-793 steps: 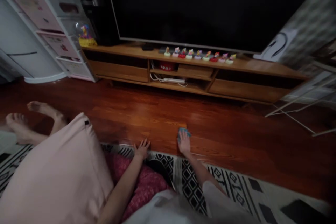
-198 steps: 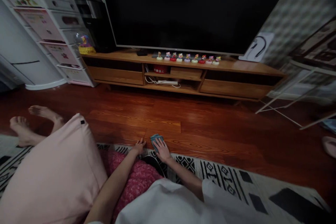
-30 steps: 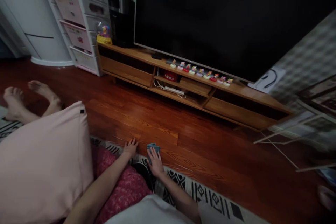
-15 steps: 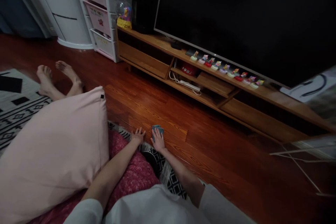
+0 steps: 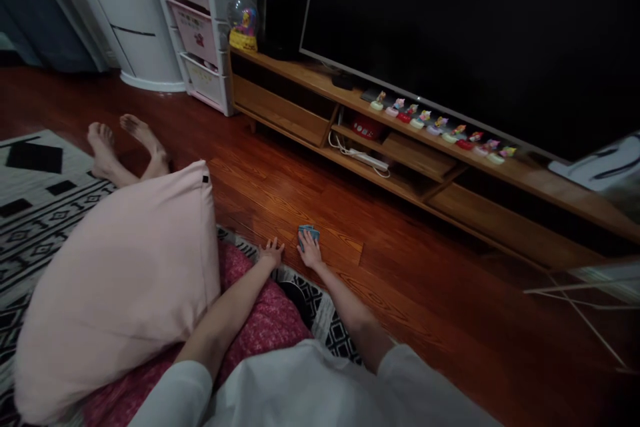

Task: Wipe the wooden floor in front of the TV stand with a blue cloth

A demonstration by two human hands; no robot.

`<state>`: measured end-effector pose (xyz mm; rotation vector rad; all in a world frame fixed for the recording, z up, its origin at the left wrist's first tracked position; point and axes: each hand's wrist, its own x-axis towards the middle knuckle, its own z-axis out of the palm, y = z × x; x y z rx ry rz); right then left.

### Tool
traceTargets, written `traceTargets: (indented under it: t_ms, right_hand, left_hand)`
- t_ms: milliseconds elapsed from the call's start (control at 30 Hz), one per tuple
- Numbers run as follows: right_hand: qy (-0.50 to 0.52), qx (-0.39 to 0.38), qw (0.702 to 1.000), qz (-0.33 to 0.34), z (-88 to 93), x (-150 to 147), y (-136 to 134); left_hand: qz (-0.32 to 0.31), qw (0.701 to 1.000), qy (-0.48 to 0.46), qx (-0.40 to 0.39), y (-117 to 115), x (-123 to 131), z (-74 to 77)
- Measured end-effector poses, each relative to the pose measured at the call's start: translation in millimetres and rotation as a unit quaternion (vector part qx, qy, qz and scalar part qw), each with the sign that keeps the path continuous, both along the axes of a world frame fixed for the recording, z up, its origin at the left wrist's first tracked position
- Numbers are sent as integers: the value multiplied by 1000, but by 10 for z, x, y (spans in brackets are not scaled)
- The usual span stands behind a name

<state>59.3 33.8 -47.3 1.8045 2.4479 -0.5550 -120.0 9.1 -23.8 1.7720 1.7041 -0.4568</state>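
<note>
We seem mid-wipe — right hand open, flat on folded blue cloth (left hand splayed); next calls for even pressure.

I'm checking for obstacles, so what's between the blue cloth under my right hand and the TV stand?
In the head view, only reddish wooden floor shows between the blue cloth under your right hand and the TV stand.
</note>
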Motion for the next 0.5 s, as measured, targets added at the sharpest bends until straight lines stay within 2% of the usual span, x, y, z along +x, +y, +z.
traceTargets:
  t_ms: [167, 233, 333, 433, 500]
  right_hand:
    - [31, 21, 996, 83, -273, 301, -828]
    - [35, 28, 996, 83, -329, 504, -1015]
    - [16, 21, 999, 23, -278, 793, -936]
    - [-13, 11, 997, -79, -133, 961, -563]
    - [-22, 10, 992, -126, -45, 966, -329]
  left_hand:
    - [-8, 1000, 2, 6, 16, 11, -28]
    - [-14, 1000, 2, 7, 16, 9, -35]
    - [-31, 999, 0, 10, 1, 9, -20]
    - [-65, 998, -6, 9, -26, 24, 25]
    - [-87, 996, -11, 7, -41, 37, 63]
